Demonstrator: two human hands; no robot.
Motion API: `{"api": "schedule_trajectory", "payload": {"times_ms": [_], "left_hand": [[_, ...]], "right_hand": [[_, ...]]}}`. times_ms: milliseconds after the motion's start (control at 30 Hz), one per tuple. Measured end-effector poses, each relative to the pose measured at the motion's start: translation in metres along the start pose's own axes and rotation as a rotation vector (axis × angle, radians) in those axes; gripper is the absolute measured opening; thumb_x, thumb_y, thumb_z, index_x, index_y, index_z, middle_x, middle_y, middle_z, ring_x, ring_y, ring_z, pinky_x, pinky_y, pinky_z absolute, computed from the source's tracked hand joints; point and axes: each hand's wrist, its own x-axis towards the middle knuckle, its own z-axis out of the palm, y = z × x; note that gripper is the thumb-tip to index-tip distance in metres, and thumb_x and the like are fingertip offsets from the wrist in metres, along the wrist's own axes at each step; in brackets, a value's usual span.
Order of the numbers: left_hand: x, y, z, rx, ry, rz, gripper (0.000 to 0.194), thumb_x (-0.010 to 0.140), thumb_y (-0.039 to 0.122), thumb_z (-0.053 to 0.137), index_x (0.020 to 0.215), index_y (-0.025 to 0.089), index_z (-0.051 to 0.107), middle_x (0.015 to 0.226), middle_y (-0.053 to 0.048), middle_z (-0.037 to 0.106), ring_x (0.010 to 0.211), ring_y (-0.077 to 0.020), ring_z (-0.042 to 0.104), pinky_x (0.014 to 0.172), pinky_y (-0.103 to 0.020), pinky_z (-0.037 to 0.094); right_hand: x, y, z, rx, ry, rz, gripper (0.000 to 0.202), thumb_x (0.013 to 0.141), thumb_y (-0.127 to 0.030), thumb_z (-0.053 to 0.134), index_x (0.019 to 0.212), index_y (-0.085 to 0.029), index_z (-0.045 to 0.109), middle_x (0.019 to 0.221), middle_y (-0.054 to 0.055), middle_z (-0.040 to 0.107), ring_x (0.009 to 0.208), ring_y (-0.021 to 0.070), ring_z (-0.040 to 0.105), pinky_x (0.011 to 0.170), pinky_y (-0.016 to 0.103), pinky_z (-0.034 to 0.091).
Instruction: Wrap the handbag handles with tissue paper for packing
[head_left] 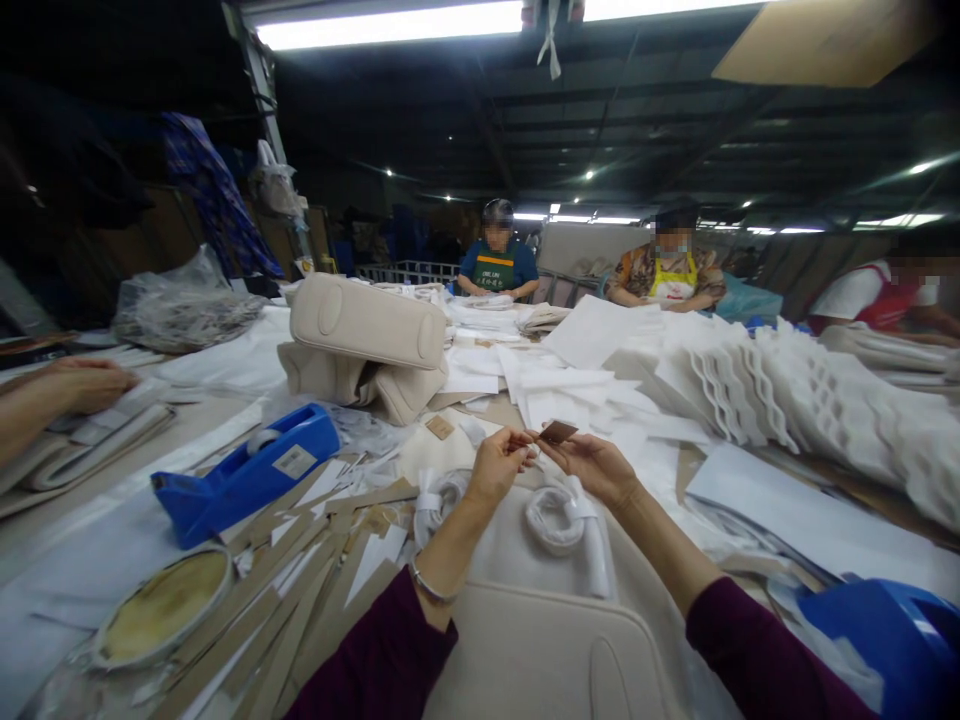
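A small brown tag is pinched in the fingers of my right hand. Close beside it, my left hand is closed in a pinch, its fingertips near the tag's edge; whatever lies between them is too small to make out. Beneath both hands lies a beige bag. Its handles, wrapped in white, form a wrapped loop below my right hand and another wrapped loop beside my left wrist. A tan label lies just beyond my left hand.
A blue tape dispenser, cardboard strips and a round yellowish dish are on the left. Another beige bag stands behind. White foam sheets and a second blue dispenser are right. A co-worker's hand is far left; several people work beyond.
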Motion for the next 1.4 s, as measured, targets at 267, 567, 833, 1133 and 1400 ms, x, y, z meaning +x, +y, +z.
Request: {"api": "schedule_trajectory", "payload": {"times_ms": [267,567,833,1133,1400], "left_hand": [[0.0,0.0,-0.001,-0.054,0.069,-0.056,0.012,0.073,0.009,0.051,0.083,0.012,0.056,0.072,-0.004,0.066,0.052,-0.0067,0.058,0.043,-0.014,0.036],[-0.004,0.008,-0.002,-0.168,0.229,-0.116,0.018,0.075,0.014,0.045,0.092,0.014,0.047,0.08,-0.006,0.063,0.051,-0.0149,0.065,0.034,-0.017,0.038],[-0.002,0.005,-0.002,-0.039,0.233,-0.088,0.024,0.077,0.013,0.038,0.1,0.016,0.044,0.09,-0.008,0.061,0.055,-0.0145,0.064,0.037,-0.022,0.044],[-0.011,0.013,-0.001,0.659,0.372,0.289,0.018,0.07,0.011,0.057,0.087,0.018,0.056,0.092,-0.005,0.056,0.094,-0.0195,0.053,0.086,-0.034,0.044],[-0.01,0.012,0.003,0.439,0.029,0.324,0.019,0.075,0.007,0.045,0.083,0.018,0.057,0.082,0.0,0.06,0.072,-0.011,0.056,0.072,-0.023,0.046]], "right_hand": [[0.001,0.015,-0.016,-0.281,0.233,0.004,0.018,0.076,-0.028,0.066,0.089,-0.018,0.059,0.092,0.007,0.068,0.065,0.0123,0.063,0.054,0.022,0.053],[0.008,0.011,-0.001,-0.728,0.199,0.05,0.037,0.061,-0.045,0.075,0.07,-0.015,0.055,0.058,-0.003,0.054,0.049,0.0061,0.041,0.046,0.021,0.025],[0.028,-0.015,0.024,-1.111,-0.036,0.21,0.024,0.06,-0.035,0.069,0.06,-0.014,0.056,0.048,-0.004,0.051,0.044,0.0056,0.036,0.045,0.022,0.021],[0.017,-0.008,0.029,-1.036,-0.005,0.015,0.018,0.061,-0.027,0.067,0.069,-0.015,0.058,0.063,0.001,0.064,0.052,0.0096,0.05,0.053,0.023,0.036],[-0.016,0.004,0.029,-1.165,0.114,-0.228,0.033,0.07,-0.045,0.067,0.089,-0.018,0.071,0.092,0.006,0.068,0.087,0.0202,0.058,0.077,0.031,0.042]]}}
